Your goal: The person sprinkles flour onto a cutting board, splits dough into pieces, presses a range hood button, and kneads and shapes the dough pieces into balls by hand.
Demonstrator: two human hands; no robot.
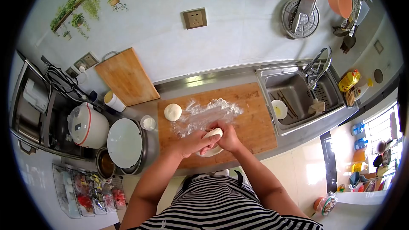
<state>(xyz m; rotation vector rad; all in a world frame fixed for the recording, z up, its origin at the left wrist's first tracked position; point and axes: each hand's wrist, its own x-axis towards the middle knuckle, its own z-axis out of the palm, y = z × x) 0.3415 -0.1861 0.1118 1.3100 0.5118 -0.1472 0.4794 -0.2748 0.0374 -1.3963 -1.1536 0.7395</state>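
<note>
Over the near side of a wooden board (255, 132), my left hand (194, 143) and my right hand (230, 137) meet with fingers closed around a piece of dough (215, 132). A pale lump of it bulges up between the thumbs. More white dough (211, 151) shows below the hands, partly hidden by them. A round dough ball (173, 112) rests at the board's left side. Flour (221, 107) is spread across the middle of the board, beyond my hands.
Left of the board stand a small cup of white powder (148, 123), a white basin (124, 143) and a rice cooker (87, 125). A second cutting board (128, 78) leans on the wall. To the right is a steel sink (289, 98) holding a bowl (279, 109) and chopsticks.
</note>
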